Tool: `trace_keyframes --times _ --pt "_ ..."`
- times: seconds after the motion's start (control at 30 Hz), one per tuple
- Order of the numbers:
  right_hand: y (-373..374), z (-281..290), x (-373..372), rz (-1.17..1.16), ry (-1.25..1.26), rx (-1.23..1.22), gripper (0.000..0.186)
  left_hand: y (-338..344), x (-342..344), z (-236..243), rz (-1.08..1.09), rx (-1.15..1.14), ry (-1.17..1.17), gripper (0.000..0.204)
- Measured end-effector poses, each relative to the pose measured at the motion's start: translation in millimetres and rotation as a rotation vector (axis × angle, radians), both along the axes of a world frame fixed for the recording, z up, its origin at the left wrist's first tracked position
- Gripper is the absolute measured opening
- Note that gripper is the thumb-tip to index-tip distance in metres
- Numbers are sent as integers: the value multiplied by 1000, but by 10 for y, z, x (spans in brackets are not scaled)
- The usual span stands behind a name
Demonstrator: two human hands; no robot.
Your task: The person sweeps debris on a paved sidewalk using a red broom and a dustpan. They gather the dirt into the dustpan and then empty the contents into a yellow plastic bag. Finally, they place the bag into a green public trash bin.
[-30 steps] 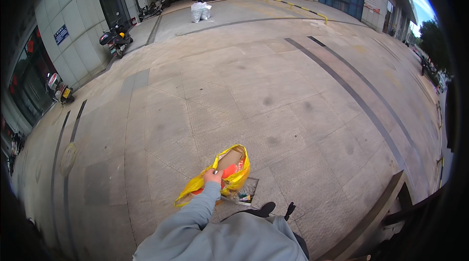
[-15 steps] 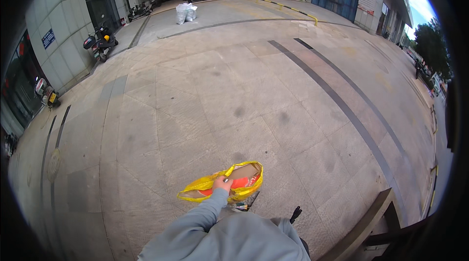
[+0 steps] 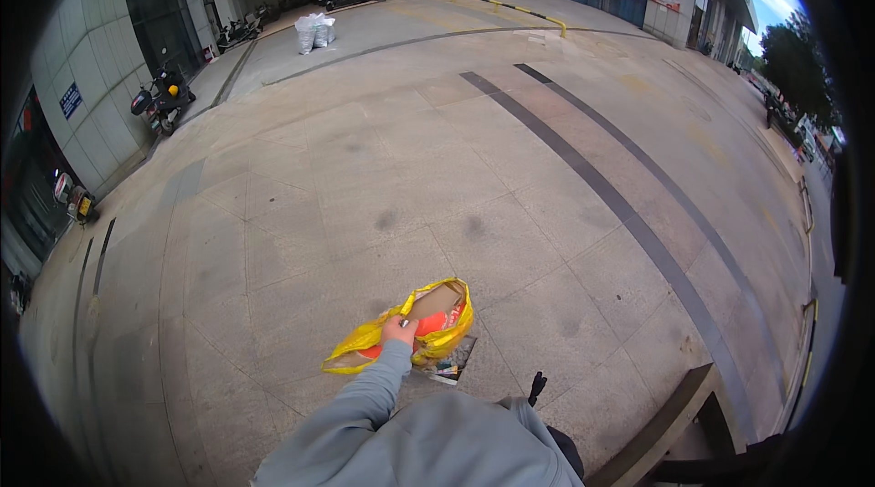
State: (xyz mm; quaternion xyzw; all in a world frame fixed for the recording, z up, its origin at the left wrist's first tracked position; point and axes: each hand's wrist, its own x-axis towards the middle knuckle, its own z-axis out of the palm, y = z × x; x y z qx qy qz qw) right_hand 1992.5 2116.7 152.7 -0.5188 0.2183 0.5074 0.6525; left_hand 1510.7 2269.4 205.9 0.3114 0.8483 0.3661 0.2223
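Note:
My left hand (image 3: 399, 330) grips the top of a yellow bag (image 3: 448, 335), which holds a brown cardboard piece (image 3: 427, 305) and red-printed material. My left forearm in a grey sleeve reaches up to it from the lower edge. Just beneath and right of the bag lies a dark square patch (image 3: 463, 352) on the paving, with small colourful bits whose nature I cannot make out. A slim black object (image 3: 538, 387) sticks up beside my body on the right. My right hand is out of view.
A brown beam structure (image 3: 674, 425) stands at the lower right. Parked scooters (image 3: 164, 106) line the left building. White sacks (image 3: 312, 33) sit farther ahead on the paved forecourt (image 3: 383, 177), near a yellow-and-black low rail (image 3: 533, 15). A road and trees lie far right.
The surroundings have shifted left in the picture, as my view turned slightly right. My left hand still holds the yellow bag, which shifted a little right, then back left and up.

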Motion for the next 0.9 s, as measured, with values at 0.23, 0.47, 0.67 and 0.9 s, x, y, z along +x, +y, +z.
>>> trace_keyframes --times 0.23,0.47,0.67,0.9 --pt "1 -209 1274 -343 40 -65 16 936 869 113 -45 -49 22 42" --pt "-42 -415 2053 -748 74 101 16 2477 1583 -581 -162 149 -240 30" --pt "729 -89 2250 -1228 254 -20 10 3618 2781 -735 -253 150 -522 16" --pt "1415 -377 2239 -1258 313 -28 5 5090 3957 -728 -456 5 -642 10"
